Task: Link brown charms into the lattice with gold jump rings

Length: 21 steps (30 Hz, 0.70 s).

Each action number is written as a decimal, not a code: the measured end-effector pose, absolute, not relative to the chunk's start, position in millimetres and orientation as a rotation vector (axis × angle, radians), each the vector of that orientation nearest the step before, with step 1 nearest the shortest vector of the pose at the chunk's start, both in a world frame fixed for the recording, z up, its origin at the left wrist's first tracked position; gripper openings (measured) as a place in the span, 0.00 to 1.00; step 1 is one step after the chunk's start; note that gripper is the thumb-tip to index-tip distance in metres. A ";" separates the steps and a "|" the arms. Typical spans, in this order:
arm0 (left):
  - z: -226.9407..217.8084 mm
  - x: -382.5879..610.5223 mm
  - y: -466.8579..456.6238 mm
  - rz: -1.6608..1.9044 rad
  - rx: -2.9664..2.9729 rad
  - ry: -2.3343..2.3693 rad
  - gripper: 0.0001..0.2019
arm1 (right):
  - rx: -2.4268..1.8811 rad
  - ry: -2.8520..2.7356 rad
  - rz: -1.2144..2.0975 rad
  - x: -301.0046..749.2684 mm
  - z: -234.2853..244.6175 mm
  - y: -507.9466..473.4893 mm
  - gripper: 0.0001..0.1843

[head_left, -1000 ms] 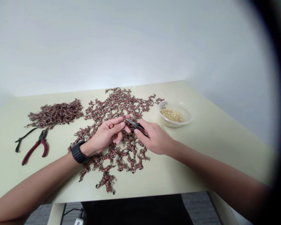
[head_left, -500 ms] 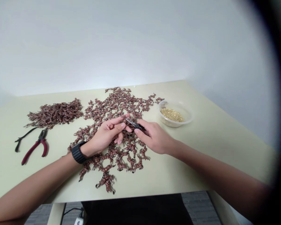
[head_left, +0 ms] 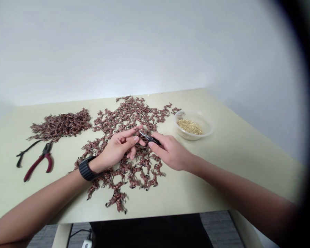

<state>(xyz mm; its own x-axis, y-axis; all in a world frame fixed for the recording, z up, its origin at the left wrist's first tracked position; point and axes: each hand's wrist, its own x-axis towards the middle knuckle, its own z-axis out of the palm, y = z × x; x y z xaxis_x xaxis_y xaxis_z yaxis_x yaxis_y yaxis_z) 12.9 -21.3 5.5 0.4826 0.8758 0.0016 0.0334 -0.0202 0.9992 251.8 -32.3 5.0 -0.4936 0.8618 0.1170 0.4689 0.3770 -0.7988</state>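
In the head view my right hand (head_left: pixel 172 151) is closed around the dark handles of a pair of small pliers (head_left: pixel 151 138). Their metal tips point left and meet the fingertips of my left hand (head_left: pixel 121 146). My left index finger is stretched out, with the thumb bent below it and the other fingers partly curled. Whatever sits between these fingertips is too small to make out. Under both hands spreads a wide layer of small brown animal figures (head_left: pixel 134 112) with dark feet. A black watch (head_left: pixel 87 168) circles my left wrist.
A denser heap of brown figures (head_left: pixel 62 124) lies at the left. Before it rest red-handled pliers (head_left: pixel 40 162) and a black-handled tool (head_left: pixel 26 150). On the right stands a clear plastic bowl (head_left: pixel 208 132) holding small gold-coloured pieces (head_left: pixel 189 127). The wall (head_left: pixel 134 48) borders the table's back.
Almost nothing differs. The plier tips and my left fingertips have shifted very slightly; both hands keep their place over the figures.
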 end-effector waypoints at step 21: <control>3.3 7.0 -12.5 0.913 1.662 0.927 0.27 | -1.099 -1.847 1.331 255.3 6.6 -29.2 0.18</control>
